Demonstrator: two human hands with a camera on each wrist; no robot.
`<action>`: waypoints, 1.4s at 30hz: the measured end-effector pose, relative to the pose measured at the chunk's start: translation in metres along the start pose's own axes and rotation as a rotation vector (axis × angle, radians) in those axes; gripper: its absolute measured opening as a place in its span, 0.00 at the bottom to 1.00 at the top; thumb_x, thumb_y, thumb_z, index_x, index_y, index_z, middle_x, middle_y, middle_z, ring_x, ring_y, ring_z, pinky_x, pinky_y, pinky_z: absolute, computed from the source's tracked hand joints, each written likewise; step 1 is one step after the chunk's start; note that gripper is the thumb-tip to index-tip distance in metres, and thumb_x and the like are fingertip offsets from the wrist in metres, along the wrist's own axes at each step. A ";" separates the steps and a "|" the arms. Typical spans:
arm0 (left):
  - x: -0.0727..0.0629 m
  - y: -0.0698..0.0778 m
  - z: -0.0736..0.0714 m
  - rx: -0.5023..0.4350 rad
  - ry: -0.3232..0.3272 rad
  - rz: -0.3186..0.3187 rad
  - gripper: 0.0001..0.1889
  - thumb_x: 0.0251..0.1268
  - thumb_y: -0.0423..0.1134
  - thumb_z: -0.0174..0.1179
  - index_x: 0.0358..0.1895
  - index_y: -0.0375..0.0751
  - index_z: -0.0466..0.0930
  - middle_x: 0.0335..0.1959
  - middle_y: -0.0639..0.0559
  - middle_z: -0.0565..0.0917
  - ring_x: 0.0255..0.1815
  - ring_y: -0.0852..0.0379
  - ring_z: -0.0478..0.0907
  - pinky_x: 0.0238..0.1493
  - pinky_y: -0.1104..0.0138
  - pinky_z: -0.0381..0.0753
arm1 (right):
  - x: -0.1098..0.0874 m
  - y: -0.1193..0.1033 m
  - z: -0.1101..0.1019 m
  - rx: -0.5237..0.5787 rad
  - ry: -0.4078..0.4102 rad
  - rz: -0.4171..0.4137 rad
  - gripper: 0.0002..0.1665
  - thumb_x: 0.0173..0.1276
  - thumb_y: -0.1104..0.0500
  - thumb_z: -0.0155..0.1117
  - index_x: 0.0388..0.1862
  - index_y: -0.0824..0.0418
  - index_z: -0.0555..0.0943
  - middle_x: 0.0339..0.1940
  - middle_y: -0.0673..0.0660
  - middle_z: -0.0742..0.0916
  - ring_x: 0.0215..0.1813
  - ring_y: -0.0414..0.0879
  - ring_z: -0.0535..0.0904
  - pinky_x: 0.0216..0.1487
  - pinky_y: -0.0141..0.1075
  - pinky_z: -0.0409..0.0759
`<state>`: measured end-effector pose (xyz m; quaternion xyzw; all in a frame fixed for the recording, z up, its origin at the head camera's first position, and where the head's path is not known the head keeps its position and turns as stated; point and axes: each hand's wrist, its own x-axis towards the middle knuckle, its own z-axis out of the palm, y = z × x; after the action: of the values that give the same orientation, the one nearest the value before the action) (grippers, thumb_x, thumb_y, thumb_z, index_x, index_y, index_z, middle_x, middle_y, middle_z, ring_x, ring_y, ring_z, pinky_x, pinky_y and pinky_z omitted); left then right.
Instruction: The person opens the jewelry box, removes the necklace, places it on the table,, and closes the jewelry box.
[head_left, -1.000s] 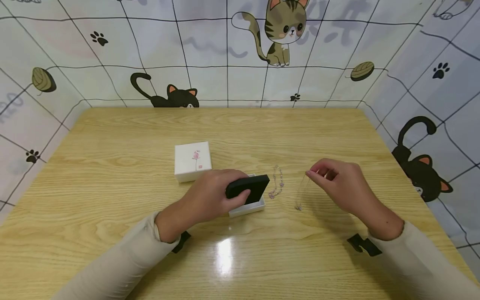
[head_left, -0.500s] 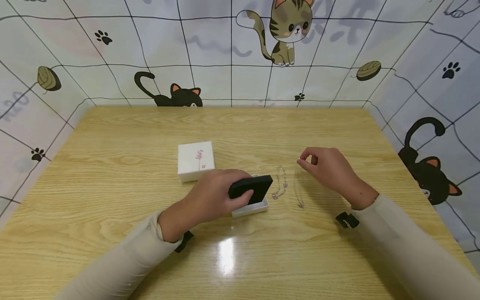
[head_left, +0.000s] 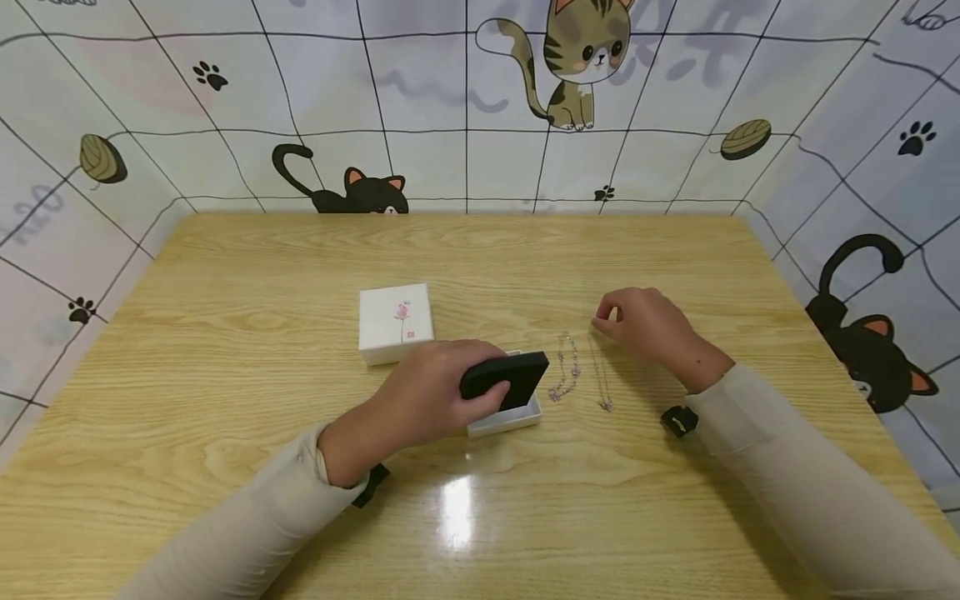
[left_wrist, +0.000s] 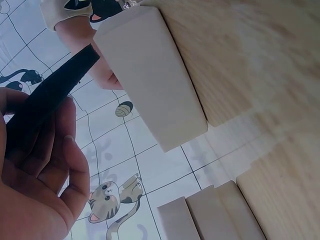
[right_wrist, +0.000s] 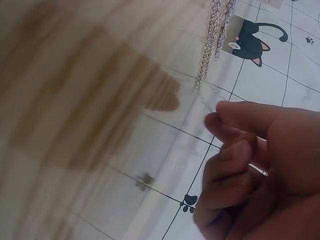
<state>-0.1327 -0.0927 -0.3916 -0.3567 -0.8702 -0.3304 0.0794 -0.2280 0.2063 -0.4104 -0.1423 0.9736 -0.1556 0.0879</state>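
My left hand (head_left: pixel 431 392) grips a black padded insert (head_left: pixel 525 377) between thumb and fingers, holding it tilted over a white open box base (head_left: pixel 504 425). In the left wrist view the insert (left_wrist: pixel 55 92) shows edge-on beside the pale box wall (left_wrist: pixel 150 75). Thumb and forefinger of my right hand (head_left: pixel 651 329) pinch one end of a thin silver necklace (head_left: pixel 602 379). Its pendant end lies on the table, to the right of a silver bracelet (head_left: pixel 575 371) with small pinkish charms. The right wrist view shows the fine chain (right_wrist: pixel 204 65) running to my fingertips.
A white box lid (head_left: pixel 393 321) with a pink flower print stands left of the base, just beyond my left hand. All of it sits on a wood-grain table (head_left: pixel 262 275). Cat-patterned cloth (head_left: pixel 420 100) rises behind and at the sides.
My right hand has moved left and away from me, coming down closer to the table, and the necklace now lies mostly along the tabletop. My left hand keeps the insert nearly still.
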 end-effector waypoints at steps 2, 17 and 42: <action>0.000 0.000 0.001 0.003 -0.004 -0.003 0.09 0.63 0.41 0.66 0.44 0.43 0.85 0.39 0.56 0.89 0.32 0.66 0.82 0.36 0.73 0.81 | 0.001 0.001 0.000 -0.002 -0.030 0.014 0.09 0.72 0.55 0.64 0.39 0.60 0.85 0.23 0.53 0.82 0.21 0.45 0.72 0.25 0.37 0.68; -0.001 -0.003 0.002 -0.006 0.005 -0.014 0.09 0.63 0.41 0.67 0.44 0.43 0.85 0.40 0.55 0.89 0.33 0.65 0.82 0.36 0.73 0.81 | -0.017 -0.012 -0.008 0.101 -0.053 -0.009 0.17 0.75 0.52 0.58 0.54 0.61 0.80 0.37 0.59 0.84 0.23 0.46 0.73 0.27 0.38 0.72; 0.001 -0.003 -0.003 -0.112 -0.064 -0.150 0.13 0.68 0.40 0.60 0.54 0.46 0.79 0.42 0.57 0.85 0.27 0.65 0.76 0.31 0.71 0.80 | -0.057 -0.066 0.005 0.610 -0.314 -0.322 0.09 0.74 0.51 0.63 0.38 0.55 0.77 0.23 0.52 0.79 0.18 0.47 0.73 0.18 0.33 0.67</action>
<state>-0.1357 -0.0952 -0.3906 -0.3049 -0.8766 -0.3723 0.0067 -0.1564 0.1620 -0.3856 -0.2829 0.8224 -0.4265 0.2486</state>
